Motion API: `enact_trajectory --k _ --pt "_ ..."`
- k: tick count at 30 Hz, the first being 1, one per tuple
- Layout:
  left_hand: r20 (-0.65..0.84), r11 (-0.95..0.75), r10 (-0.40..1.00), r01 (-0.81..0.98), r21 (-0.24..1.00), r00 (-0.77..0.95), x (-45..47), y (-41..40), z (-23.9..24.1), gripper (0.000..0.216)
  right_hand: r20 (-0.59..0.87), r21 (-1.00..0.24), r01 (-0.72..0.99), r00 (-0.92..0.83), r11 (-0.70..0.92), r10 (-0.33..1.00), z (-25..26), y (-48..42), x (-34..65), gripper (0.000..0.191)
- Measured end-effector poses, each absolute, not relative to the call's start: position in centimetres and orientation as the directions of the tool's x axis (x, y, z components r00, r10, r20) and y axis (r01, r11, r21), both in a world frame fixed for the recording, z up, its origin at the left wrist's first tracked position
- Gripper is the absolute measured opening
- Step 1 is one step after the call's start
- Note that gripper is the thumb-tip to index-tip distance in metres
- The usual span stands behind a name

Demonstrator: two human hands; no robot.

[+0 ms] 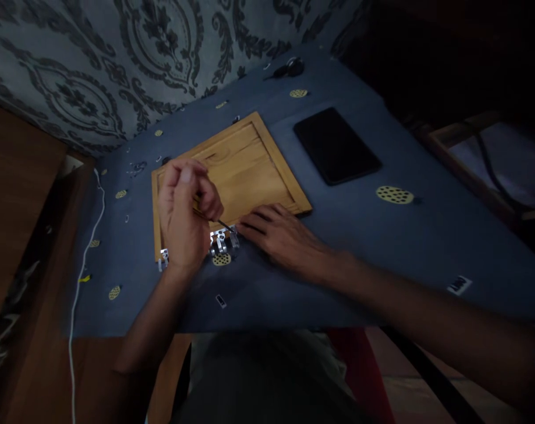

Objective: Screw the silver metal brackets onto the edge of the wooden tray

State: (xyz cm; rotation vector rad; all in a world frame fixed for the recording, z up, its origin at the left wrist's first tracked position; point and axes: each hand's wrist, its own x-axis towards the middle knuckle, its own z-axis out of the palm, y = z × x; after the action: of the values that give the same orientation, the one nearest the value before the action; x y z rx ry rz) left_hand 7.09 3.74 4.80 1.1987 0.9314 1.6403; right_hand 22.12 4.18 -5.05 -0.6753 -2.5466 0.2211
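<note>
My left hand (185, 215) is closed around a thin screwdriver (225, 226), whose handle is mostly hidden in the fingers. Its dark shaft slants down to the right, with the tip at a row of shiny metal hooks (221, 238) along the near edge of a wooden panel (245, 171). The panel has a raised border and lies flat on the table. My right hand (289, 238) lies flat with fingers stretched over the panel's near right edge, fingertips beside the rightmost hook. Another small metal piece (163, 257) shows at the panel's near left corner.
A dark blue cloth with pineapple prints covers the table (293, 300). A black tablet (336, 145) lies right of the panel, and a small black object (293, 66) lies at the back. A white cable (87, 247) runs down the left side. Patterned fabric (161, 53) rises behind.
</note>
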Motion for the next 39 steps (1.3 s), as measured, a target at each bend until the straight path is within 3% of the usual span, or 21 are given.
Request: enact_trajectory --k 3,13,21,33,39 --pt "0.332 -0.389 0.904 -0.194 0.901 -0.27 7.1 3.4 5.5 0.03 0.416 -0.264 0.428 -0.758 0.864 0.502 -5.0 4.2 22.1 0.029" --pt "0.393 -0.412 0.906 -0.114 0.904 -0.159 7.7 2.1 5.9 0.036 0.435 -0.255 0.42 -0.754 0.871 0.491 -5.0 4.1 22.2 0.025" --pt "0.281 -0.303 0.949 -0.161 0.939 -0.146 7.3 2.4 5.3 0.038 0.418 -0.289 0.412 -0.758 0.864 0.5 -4.8 4.1 22.2 0.026" --pt "0.351 -0.318 0.909 -0.173 0.932 0.222 6.5 2.6 4.6 0.046 0.406 -0.276 0.423 -0.763 0.863 0.504 -4.7 4.0 22.2 0.026" --pt "0.304 -0.288 0.947 -0.141 0.947 0.108 6.7 2.3 5.2 0.046 0.418 -0.28 0.415 -0.759 0.866 0.499 -4.9 4.1 22.2 0.028"
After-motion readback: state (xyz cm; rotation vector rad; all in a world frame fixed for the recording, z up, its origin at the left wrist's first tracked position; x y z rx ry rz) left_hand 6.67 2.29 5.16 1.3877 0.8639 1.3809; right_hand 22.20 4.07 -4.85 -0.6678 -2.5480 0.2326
